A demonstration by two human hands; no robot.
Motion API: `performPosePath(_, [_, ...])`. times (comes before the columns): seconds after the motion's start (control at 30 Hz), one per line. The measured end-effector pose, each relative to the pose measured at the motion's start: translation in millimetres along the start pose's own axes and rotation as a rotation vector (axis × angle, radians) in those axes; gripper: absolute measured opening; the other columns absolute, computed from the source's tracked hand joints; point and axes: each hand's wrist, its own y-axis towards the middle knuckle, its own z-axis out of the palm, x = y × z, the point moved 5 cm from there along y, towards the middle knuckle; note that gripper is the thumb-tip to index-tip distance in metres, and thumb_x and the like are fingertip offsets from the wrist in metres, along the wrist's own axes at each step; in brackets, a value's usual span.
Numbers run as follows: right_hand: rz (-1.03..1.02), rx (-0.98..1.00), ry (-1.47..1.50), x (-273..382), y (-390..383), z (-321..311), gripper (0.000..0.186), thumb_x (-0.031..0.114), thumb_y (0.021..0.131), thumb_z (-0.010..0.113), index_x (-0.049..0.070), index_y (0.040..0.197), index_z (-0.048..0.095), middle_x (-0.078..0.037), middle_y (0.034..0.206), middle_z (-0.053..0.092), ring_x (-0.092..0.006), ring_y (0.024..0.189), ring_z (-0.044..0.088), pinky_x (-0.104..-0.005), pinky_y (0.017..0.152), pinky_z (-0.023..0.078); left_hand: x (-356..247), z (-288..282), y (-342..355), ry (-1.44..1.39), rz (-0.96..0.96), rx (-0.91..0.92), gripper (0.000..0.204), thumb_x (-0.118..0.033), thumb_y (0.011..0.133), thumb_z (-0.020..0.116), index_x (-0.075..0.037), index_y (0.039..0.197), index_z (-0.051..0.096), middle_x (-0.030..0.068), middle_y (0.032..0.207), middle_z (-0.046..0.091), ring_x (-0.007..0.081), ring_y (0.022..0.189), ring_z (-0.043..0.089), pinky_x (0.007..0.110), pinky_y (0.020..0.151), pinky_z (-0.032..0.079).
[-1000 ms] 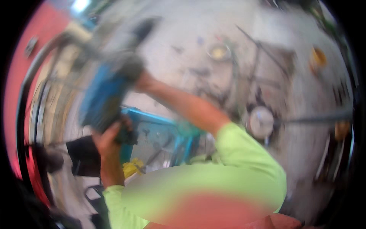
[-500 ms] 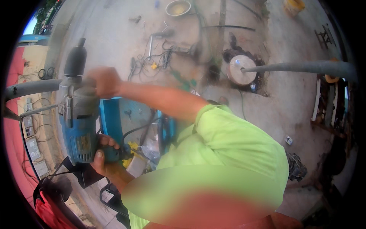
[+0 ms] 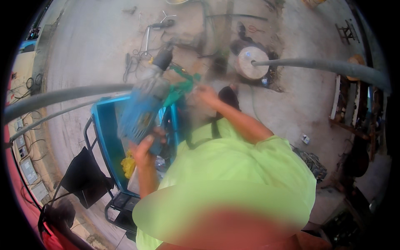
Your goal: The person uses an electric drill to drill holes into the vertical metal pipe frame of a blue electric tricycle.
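My left hand grips the rear handle of a blue and grey power drill, blurred by motion, its dark nose tilted away toward the upper right. My right hand is apart from the drill, to its right, beside some green material; its fingers are smeared, so I cannot make out whether they hold anything. Under the drill is a blue bin on a black-framed trolley, with a yellow bag inside.
Grey bars cross the left; another pole runs right from a pale round block. Tools and cables lie on the concrete floor ahead. Wired boxes line the left edge; wooden clutter stands right.
My right hand has left the drill's front and moved right. The drill, in my left hand, has shifted right and tilted rightward.
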Motion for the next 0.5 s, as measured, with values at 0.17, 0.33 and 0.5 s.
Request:
performPosePath(0.17, [0.244,-0.129,0.088,-43.5,38.2,-87.3,0.031,0.023,0.084,0.070,0.002,0.107,0.071,-0.008,0.085,0.069,-0.0159,0.070,0.060,-0.0317,0.063,0.047,79.7,14.7,85.2,-0.109,-0.273,-0.072,0.044,-0.013,0.085,0.063,0.006,0.123,0.054,0.0166,0.099,0.067,0.0265,0.087,0.069,0.035,0.063,0.060])
performPosePath(0.33, [0.532,-0.189,0.215,-73.9,110.9,-158.4,0.018,0.023,0.076,0.070,0.006,0.082,0.073,-0.004,0.076,0.069,-0.0126,0.064,0.058,-0.0310,0.061,0.046,158.4,35.6,176.0,-0.279,-0.449,-0.309,0.034,-0.014,0.089,0.062,0.004,0.117,0.057,0.0147,0.100,0.068,0.0264,0.089,0.069,0.035,0.064,0.060])
performPosePath(0.5, [0.356,-0.255,-0.169,-169.5,236.9,-197.6,0.027,0.030,0.076,0.067,0.007,0.087,0.076,-0.014,0.087,0.073,-0.0301,0.081,0.069,-0.0407,0.073,0.052,229.5,47.9,245.5,-0.411,-0.468,-0.325,0.030,-0.011,0.087,0.060,0.000,0.115,0.055,0.0121,0.096,0.064,0.0247,0.088,0.065,0.035,0.066,0.053])
